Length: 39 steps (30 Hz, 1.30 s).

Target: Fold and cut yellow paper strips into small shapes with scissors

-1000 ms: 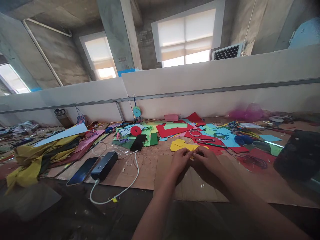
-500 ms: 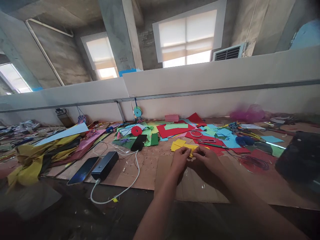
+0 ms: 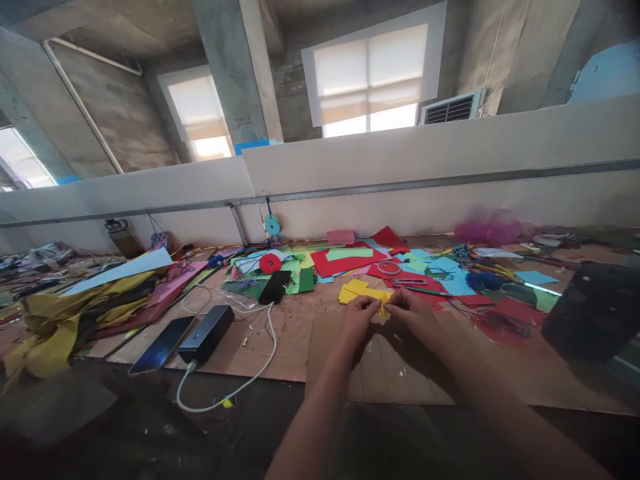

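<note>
Both hands meet over a sheet of brown cardboard [image 3: 330,340] at the front of the table. My left hand [image 3: 359,317] is closed, its thumb and fingers pinching a small piece of yellow paper [image 3: 383,309]. On the other side of that piece, my right hand [image 3: 409,312] is closed on it as well. The piece looks creased or folded, though fingers hide much of it. Just behind the hands lie flat yellow paper pieces [image 3: 352,291].
Red paper [image 3: 327,265], blue paper [image 3: 457,283] and a pen [image 3: 425,291] lie behind. Left are a black phone [image 3: 275,288], a power bank [image 3: 206,333] with a white cable [image 3: 274,333], and another phone [image 3: 163,345]. A dark box-like object [image 3: 590,310] stands at right.
The view has shifted slightly, moving the table's contents a little to the left. Both hands stay pinched on the yellow paper, with only slight finger movement.
</note>
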Available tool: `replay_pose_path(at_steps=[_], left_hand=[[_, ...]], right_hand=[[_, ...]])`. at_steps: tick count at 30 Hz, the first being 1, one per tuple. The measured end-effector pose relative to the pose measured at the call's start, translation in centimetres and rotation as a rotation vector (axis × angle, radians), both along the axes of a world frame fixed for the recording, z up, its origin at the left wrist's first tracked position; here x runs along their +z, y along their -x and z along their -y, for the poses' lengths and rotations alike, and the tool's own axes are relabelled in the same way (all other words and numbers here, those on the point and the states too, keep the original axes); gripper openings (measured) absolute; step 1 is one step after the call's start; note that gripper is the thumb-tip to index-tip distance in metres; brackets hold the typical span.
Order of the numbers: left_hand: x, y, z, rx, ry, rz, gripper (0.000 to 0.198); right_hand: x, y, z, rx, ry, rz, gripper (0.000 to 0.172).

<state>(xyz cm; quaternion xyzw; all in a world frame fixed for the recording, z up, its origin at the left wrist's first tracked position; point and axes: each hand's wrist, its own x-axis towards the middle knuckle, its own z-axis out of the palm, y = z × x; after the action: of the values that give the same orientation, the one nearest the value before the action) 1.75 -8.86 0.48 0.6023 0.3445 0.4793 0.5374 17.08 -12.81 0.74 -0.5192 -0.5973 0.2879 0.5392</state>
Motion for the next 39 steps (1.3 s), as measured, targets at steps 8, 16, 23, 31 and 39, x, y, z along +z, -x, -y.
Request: replay_pose_path(at_steps=[8,16,23,31,39], left_hand=[[0.03,0.00,0.05,-0.021,0.031,0.008,0.028],[-0.18,0.08,-0.12,-0.023,0.155,0.124,0.038],[0.13,-0.10,0.14,-0.080,0.217,0.157,0.045],[-0.37,-0.16,0.08,-0.100,0.124,0.037,0.039],[-0.69,-0.14,0.25,-0.137,0.063,-0.030,0.034]], right_hand=[[0.25,-0.14,0.10,0.022,-0.002,-0.055,0.023],[0.05,-0.27,-0.27,0.109,0.050,-0.214,0.035],[0.15,-0.41,0.08,0.093,0.113,-0.236,0.032],[0.73,-0.41,0.47,0.038,0.083,-0.201,0.037],[0.78,-0.31,0.29,-0.034,0.030,-0.120,0.044]])
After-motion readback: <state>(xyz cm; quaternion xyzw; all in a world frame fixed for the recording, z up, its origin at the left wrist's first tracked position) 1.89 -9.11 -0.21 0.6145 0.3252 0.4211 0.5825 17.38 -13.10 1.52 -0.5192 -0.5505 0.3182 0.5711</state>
